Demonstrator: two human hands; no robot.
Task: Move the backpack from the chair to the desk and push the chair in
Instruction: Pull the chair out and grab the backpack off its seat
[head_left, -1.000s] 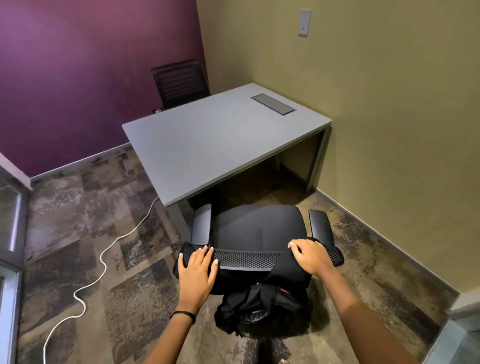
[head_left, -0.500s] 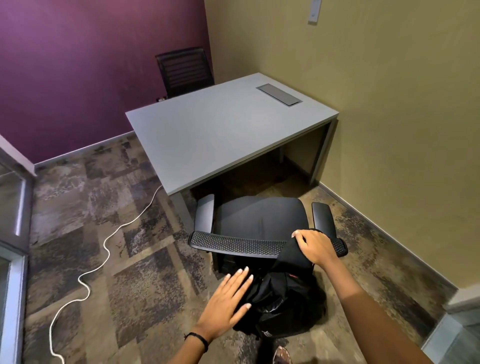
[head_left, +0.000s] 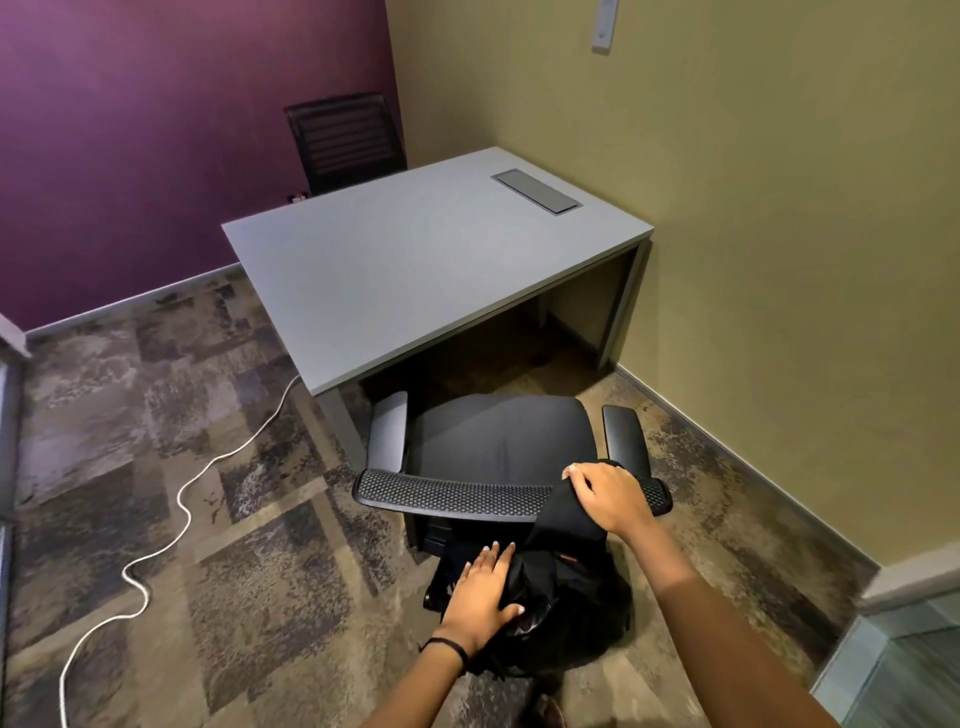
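Black fabric backpack (head_left: 561, 597) hung behind black mesh-back office chair (head_left: 498, 457), strap over backrest; right hand (head_left: 608, 501) clamped on strap, left hand (head_left: 483, 592) spread flat vs. bag's side, grey desk (head_left: 415, 270) beyond.

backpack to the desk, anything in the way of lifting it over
The backpack hangs behind the chair backrest, which stands between it and the desk. The desk top looks bare.
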